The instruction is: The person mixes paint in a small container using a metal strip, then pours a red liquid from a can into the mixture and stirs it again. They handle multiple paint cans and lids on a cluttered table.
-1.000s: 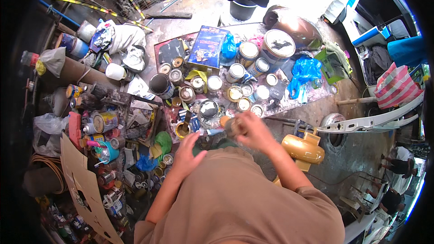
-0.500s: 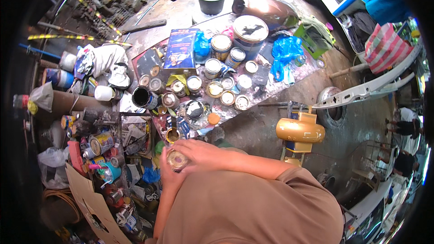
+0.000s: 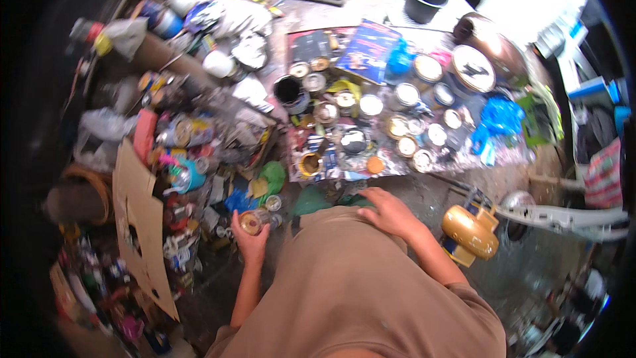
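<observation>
My left hand [image 3: 251, 246] grips a small round can [image 3: 251, 223] by its sides, low beside the table's near left corner. The can's top looks brownish, with a darker spot in its middle; blur hides its details. My right hand [image 3: 392, 213] has its fingers stretched out and holds nothing, just off the table's near edge in front of my shirt. On the table, nearest to my hands, an opened can [image 3: 310, 164] has what looks like a brush in it. An orange lid [image 3: 375, 164] lies to its right, and a black-topped can [image 3: 354, 139] stands behind.
Several paint cans crowd the table, with a large can [image 3: 472, 69] and a blue plastic bag [image 3: 500, 120] toward the right. Clutter and a cardboard sheet [image 3: 142, 225] fill the left side. A gold-painted rounded part [image 3: 469, 233] stands right of my right arm.
My hands have parted: the left moved away with the can, while the right let go of it and moved right. The view has swung left.
</observation>
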### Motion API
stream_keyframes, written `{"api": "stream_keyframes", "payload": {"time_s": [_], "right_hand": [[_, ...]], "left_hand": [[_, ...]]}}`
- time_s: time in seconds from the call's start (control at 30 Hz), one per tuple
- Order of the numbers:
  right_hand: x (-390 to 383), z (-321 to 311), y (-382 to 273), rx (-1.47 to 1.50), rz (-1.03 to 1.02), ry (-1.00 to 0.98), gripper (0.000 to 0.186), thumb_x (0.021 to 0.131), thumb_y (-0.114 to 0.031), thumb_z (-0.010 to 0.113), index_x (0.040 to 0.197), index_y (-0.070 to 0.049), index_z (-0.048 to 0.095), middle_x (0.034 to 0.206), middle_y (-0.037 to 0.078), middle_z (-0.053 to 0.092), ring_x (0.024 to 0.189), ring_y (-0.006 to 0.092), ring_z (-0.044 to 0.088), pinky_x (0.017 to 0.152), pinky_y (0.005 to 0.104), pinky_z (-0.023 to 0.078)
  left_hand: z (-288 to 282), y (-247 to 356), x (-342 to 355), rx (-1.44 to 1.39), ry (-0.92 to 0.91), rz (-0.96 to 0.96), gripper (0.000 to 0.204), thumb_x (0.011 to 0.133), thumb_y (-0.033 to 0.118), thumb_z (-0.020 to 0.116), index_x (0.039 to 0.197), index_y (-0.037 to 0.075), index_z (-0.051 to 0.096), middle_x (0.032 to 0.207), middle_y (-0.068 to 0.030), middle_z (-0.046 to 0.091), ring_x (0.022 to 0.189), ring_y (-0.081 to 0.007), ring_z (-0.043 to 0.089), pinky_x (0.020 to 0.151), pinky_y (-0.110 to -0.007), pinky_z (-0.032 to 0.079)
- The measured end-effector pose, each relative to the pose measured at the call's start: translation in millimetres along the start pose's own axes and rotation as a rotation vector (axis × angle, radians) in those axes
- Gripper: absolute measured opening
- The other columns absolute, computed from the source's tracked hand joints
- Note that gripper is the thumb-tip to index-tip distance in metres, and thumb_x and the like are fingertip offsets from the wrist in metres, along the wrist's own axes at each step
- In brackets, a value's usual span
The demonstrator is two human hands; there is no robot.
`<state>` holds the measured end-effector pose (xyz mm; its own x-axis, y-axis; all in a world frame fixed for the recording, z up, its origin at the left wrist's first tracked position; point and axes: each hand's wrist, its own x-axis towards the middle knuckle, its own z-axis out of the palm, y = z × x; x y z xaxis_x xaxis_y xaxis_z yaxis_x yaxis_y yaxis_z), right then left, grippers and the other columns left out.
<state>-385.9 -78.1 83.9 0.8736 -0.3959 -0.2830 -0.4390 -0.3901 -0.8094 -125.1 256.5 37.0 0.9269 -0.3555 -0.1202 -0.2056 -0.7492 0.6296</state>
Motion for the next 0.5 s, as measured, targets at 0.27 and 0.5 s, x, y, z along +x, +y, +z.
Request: {"api": "stream_keyframes", "payload": {"time_s": [0.27, 0.5], "right_hand": [[105.4, 69.4, 73.1, 0.488, 0.23, 0.188, 0.066, 0.096, -0.026, 0.079, 0.148, 0.0, 0.05, 0.123, 0.013, 0.063, 0.098, 0.0181, 0.065, 0.083, 0.034, 0.056], [184.8, 78.0, 59.2, 0.856, 0.387, 0.206, 0.058, 0.095, -0.027, 0.077, 0.143, -0.006, 0.052, 0.101, 0.001, 0.061, 0.085, 0.0098, 0.057, 0.067, 0.0262, 0.048]], "left_hand": [[-0.4, 8.7, -25.5, 0.016, 0.067, -0.041, 0.104, 0.071, 0.021, 0.095, 0.156, 0.003, 0.038, 0.143, -0.0231, 0.051, 0.134, -0.0405, 0.051, 0.113, -0.049, 0.043], [1.6, 3.6, -50.8, -0.056, 0.122, -0.092, 0.107, 0.07, 0.025, 0.096, 0.156, 0.002, 0.038, 0.145, -0.0233, 0.051, 0.134, -0.04, 0.052, 0.112, -0.05, 0.044]]}}
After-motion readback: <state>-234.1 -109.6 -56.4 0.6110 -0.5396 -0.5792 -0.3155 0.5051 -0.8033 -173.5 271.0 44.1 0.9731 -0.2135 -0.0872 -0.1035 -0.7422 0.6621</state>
